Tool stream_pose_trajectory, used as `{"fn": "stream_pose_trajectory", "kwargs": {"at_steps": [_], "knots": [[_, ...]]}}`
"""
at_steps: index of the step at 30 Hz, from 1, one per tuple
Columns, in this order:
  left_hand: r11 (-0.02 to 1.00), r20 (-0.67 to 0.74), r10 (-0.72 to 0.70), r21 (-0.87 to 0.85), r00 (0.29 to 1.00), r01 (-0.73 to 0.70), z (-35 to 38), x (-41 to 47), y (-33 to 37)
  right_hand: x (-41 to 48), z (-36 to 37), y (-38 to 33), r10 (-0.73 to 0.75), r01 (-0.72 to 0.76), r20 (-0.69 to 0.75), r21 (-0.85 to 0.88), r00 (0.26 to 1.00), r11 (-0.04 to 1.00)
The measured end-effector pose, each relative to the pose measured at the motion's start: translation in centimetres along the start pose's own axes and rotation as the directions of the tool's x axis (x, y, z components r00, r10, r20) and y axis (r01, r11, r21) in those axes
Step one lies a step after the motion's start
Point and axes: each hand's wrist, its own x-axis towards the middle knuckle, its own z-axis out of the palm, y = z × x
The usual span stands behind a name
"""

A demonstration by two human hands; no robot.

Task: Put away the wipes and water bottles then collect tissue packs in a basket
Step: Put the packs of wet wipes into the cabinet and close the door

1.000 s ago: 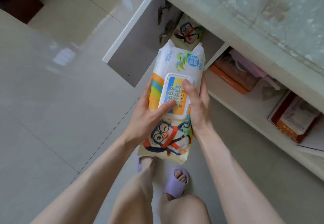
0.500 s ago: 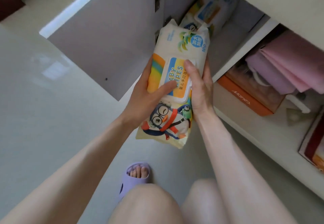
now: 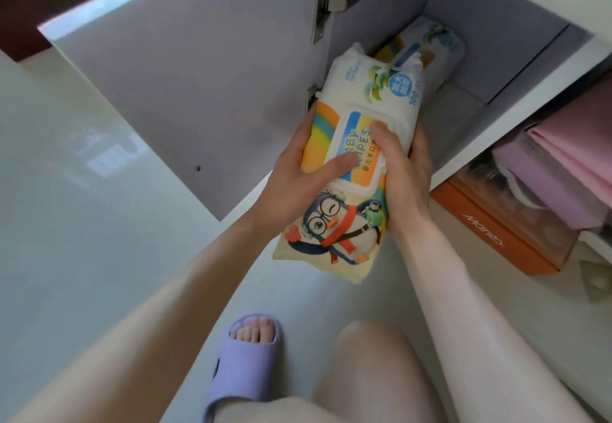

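While the left hand [image 3: 291, 184] and right hand [image 3: 407, 174] clasp the wipes pack [image 3: 371, 91] from either side at centre frame, thumbs on its lid, the wipes are apparently being put away. Its top end points into the cabinet compartment [image 3: 463, 114] at upper right, where a second wipes pack [image 3: 437, 48] lies at the back. Next, it probably needs sliding straight in between the open door [image 3: 198, 91] and the white divider [image 3: 530, 74]; the shelf in front of the stored pack looks free.
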Motion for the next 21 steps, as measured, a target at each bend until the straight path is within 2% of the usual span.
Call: {"fn": "stream_pose_trajectory", "kwargs": {"at_steps": [13,18,21], "knots": [[0.998,0.124,0.058,-0.016,0.991,-0.056,0.3,7.1,0.8,5.3,0.4,-0.8,-0.063,0.061,-0.256,-0.015,0.965,0.998],[0.986,0.137,0.113,0.111,0.984,-0.128,-0.6,7.3,-0.1,7.1,0.4,-0.7,-0.078,0.084,-0.336,0.002,0.939,0.996],[0.977,0.154,0.151,0.129,0.976,-0.172,-1.2,6.4,-1.5,7.6,0.5,-0.3,-0.077,0.094,-0.361,0.032,0.929,0.995]]}}
